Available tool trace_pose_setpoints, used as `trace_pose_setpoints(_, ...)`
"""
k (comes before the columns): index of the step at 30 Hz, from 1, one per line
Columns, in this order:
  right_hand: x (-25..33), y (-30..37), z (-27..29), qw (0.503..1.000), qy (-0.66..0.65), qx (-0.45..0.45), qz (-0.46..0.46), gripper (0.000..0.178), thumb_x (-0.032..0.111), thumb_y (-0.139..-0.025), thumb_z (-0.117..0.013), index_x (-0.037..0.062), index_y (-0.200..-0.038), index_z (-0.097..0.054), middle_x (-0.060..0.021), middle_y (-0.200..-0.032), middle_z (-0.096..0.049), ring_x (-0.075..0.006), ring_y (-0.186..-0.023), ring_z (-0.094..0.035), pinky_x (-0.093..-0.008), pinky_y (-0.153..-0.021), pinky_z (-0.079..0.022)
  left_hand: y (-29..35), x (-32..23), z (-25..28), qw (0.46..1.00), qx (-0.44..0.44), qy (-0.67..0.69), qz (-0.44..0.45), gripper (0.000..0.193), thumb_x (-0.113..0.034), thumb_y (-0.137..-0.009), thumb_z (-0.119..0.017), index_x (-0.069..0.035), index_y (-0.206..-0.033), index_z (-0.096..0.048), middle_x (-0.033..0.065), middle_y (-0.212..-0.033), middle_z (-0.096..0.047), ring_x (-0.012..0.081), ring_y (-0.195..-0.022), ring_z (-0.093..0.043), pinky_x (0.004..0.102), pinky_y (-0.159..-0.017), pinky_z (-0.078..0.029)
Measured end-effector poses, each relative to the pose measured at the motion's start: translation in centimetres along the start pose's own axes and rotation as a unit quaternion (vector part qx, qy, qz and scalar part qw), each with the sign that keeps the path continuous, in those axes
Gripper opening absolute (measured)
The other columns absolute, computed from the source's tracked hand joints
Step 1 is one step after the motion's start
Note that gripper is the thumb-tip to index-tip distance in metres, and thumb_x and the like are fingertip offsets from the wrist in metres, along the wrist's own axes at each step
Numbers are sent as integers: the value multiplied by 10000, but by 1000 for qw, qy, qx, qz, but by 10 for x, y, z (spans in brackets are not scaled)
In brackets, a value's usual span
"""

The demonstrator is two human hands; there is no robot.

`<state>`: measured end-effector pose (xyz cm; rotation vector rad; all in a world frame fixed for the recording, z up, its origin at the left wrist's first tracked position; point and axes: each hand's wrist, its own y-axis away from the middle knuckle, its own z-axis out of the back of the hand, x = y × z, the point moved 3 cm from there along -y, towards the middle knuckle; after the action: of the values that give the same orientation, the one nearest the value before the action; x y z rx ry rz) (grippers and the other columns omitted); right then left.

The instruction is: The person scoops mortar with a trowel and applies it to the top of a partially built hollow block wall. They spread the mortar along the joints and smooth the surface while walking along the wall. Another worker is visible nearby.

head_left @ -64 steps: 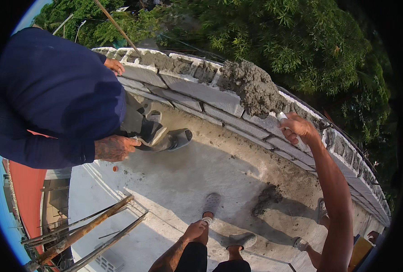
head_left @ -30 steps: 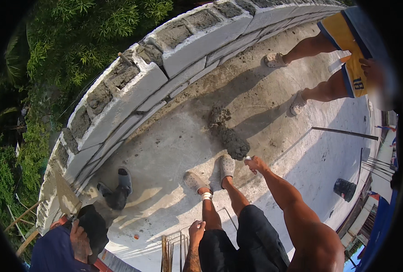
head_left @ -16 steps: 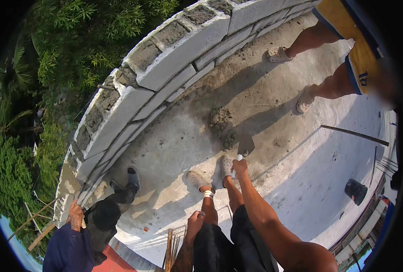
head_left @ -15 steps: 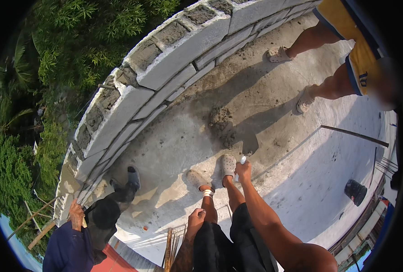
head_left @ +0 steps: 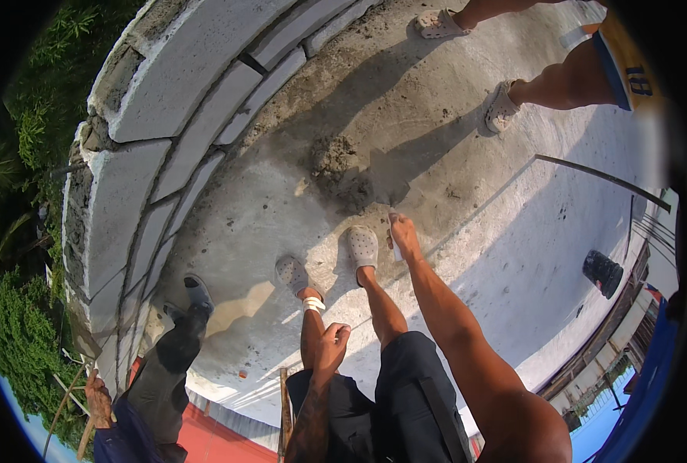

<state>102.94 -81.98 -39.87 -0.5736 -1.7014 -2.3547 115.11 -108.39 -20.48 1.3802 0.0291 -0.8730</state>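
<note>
The concrete floor point(head_left: 258, 193) is spreading wide, and the block wall point(head_left: 197, 69) is curving along its upper-left edge. One co-worker in yellow shorts point(head_left: 567, 77) is standing up at the floor's far right; another in dark trousers point(head_left: 170, 370) is standing by the wall's lower end. Out from the wall, the mortar point(head_left: 351, 193) is lying heaped on the floor, the trowel point(head_left: 390, 185) reaching in at its right side. Here's my worry: a tilting blade could be slopping lumps onto the right clog point(head_left: 363, 245) just beside, and strong sun could be stiffening the heap. That mortar is looking dark grey, clumpy, dampish; the blade is blending into shadow, and I can't tell whether they're touching. The right hand point(head_left: 404, 234) is wrapping firmly round the white handle point(head_left: 397, 251). The left hand point(head_left: 332, 347) is curling into a loose fist; whether anything's inside, I'm not seeing.
</note>
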Motion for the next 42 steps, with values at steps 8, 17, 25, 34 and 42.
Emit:
trace_pose_setpoints(8, -57, -49, -37, 976, 217, -15, -5, 524, 435, -988, -455, -30, -808, -613, -157, -557, -582, -259, -446, -586, -396, -464, -468, -57, 65, -6, 998, 56, -9, 35, 214, -227, -952, -607, -37, -1047, -634, 143, -924, -693, 258, -861, -691, 355, -739, -526)
trace_pose_setpoints(17, -94, -15, -16, 973, 206, -84, -63, 594, 478, -976, -464, -54, -750, -603, -171, -522, -571, -275, -438, -592, -410, -460, -465, -89, 89, 45, 986, 131, -70, -79, 205, -202, -939, -621, -34, -1057, -624, 147, -914, -686, 292, -820, -679, 365, -723, -522)
trace_pose_setpoints(25, -82, -65, -65, 996, 93, -10, -4, 455, 411, -983, -465, 3, -855, -622, -50, -560, -505, -153, -452, -486, -323, -427, -392, -97, 88, 106, 983, 109, -134, -56, 195, -221, -940, -600, -61, -1047, -624, 178, -951, -689, 350, -818, -690, 412, -747, -524)
trace_pose_setpoints(34, -86, 31, -117, 977, -201, 57, 43, 352, 380, -992, -521, 45, -1022, -625, 8, -597, -470, -96, -469, -431, -254, -420, -356, -56, 109, 103, 982, 121, -146, 8, 231, -227, -936, -605, -52, -1087, -614, 174, -1016, -689, 362, -891, -680, 408, -769, -514)
trace_pose_setpoints(42, -27, 145, -223, 813, -562, 153, -15, 248, 201, -993, -554, 79, -1201, -496, -26, -705, -488, -83, -484, -429, -220, -424, -349, 2, 143, 180, 964, -19, -255, -75, 176, -173, -906, -622, -56, -1037, -633, 174, -966, -681, 385, -941, -625, 441, -831, -486)
